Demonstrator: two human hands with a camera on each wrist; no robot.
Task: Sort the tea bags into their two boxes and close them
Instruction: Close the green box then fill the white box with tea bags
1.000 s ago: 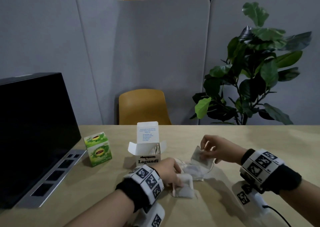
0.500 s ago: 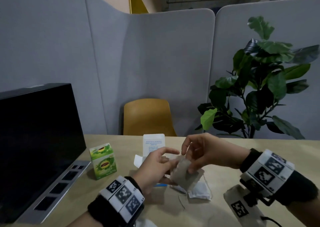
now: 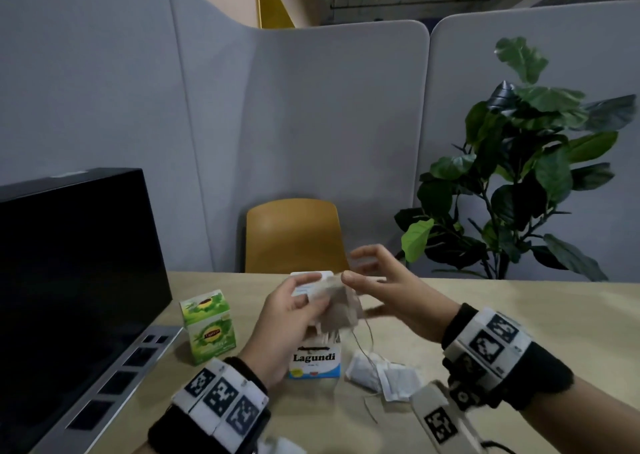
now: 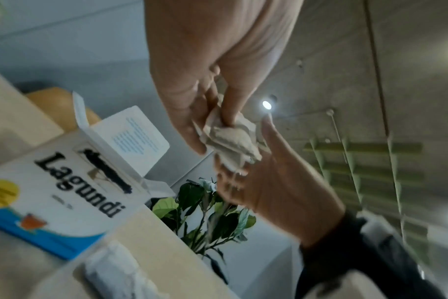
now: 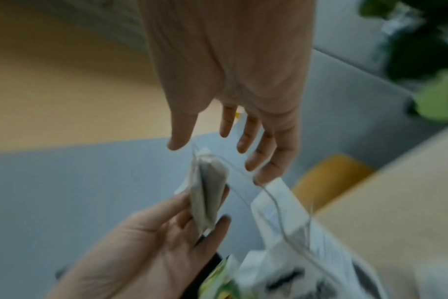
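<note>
A: What do I hold now?

B: My left hand (image 3: 289,318) pinches a tea bag (image 3: 337,306) between thumb and fingers. It is beige-grey paper, a little crumpled, and it hangs just above the open Lagundi box (image 3: 314,360). A thin string (image 3: 362,341) loops down from it.

A: And the other hand?

B: My right hand (image 3: 388,292) is just beside the bag, fingers spread and relaxed, holding nothing. In the right wrist view the string passes near its fingertips; I cannot tell if it touches them.

A: What is around?

B: The Lagundi box is white and blue, lid flap (image 4: 138,132) standing up, directly under my left hand. To the left of that hand stands the green box (image 3: 209,327), closed. Below my right hand some more tea bags (image 3: 381,375) lie on the table (image 3: 519,301), just beside the Lagundi box. A dark monitor (image 3: 76,280) is far left.
</note>
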